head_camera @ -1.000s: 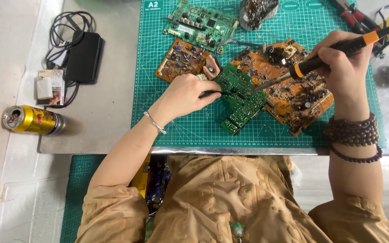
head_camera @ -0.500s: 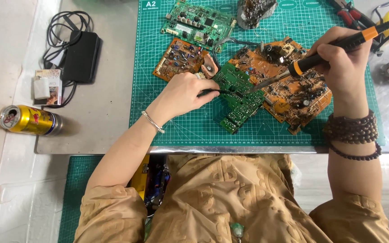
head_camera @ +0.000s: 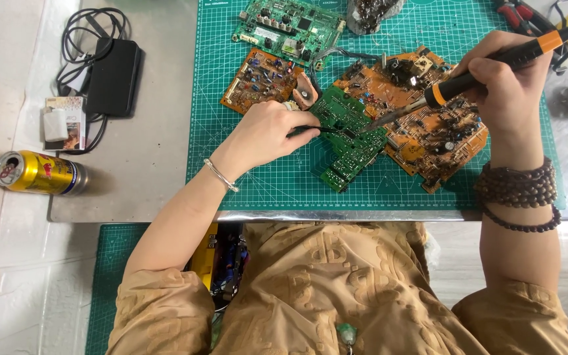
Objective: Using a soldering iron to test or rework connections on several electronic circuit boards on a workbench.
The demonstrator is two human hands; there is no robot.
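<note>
On the green cutting mat (head_camera: 264,177) that covers the worktop (head_camera: 146,171), a small green circuit board (head_camera: 350,141) lies overlapping a larger orange circuit board (head_camera: 428,131). The left hand (head_camera: 264,135) rests just beside the green board, its grip clenched on a thin dark tool, probably tweezers (head_camera: 313,129), whose tip touches the board's middle. The right hand (head_camera: 504,85) has its grip clenched around a soldering iron (head_camera: 488,69) with a black and orange handle, tilted so that its metal tip meets the green board close to the tweezers. Farther up the mat lie a second orange board (head_camera: 261,79) and another green board (head_camera: 287,23). Left of the mat sit a black power adapter (head_camera: 113,75) with its coiled cable, a small box (head_camera: 64,121) and a yellow drink can (head_camera: 37,172) lying on its side.
</note>
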